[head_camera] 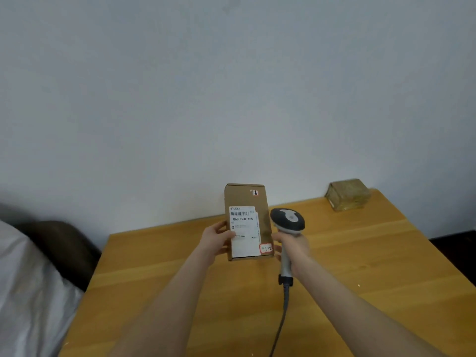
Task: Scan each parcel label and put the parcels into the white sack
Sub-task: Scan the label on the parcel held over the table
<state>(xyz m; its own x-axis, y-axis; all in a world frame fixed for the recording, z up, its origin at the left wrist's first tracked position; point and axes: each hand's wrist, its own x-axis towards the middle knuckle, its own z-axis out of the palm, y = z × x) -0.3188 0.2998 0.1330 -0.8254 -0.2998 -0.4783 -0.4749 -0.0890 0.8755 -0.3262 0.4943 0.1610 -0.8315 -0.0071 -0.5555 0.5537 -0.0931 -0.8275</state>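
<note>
Far left: white sack [25, 292], slumped just beside the table [373, 274], mouth not visible from here.

Next, left hand [219, 239], curled round the left edge of the box [244, 197], thumb across the front on the label [246, 235], other fingers hidden behind. Box held upright above the table, label side toward the camera, barcode near the top.

Plain stiff cardboard, flat and slim, so probably light and fine one-handed, no sign of squish. Smooth faces though, so better gripped by the long edges than pinched flat. Also worth keeping that thumb clear of the barcode.

Just right of the box: scanner [288, 219], grey head about level with the label. Handle clenched in the right hand [293, 249], fingers wrapped fully round, cord [283, 315] trailing toward the near edge. Aim of the head hard to judge. Contact between those fingers and the box, can't tell.

Back right corner: second parcel [347, 194], shiny with tape, resting on the table near the wall, untouched. Probably slicker, so two opposite sides and a firm squeeze.
</note>
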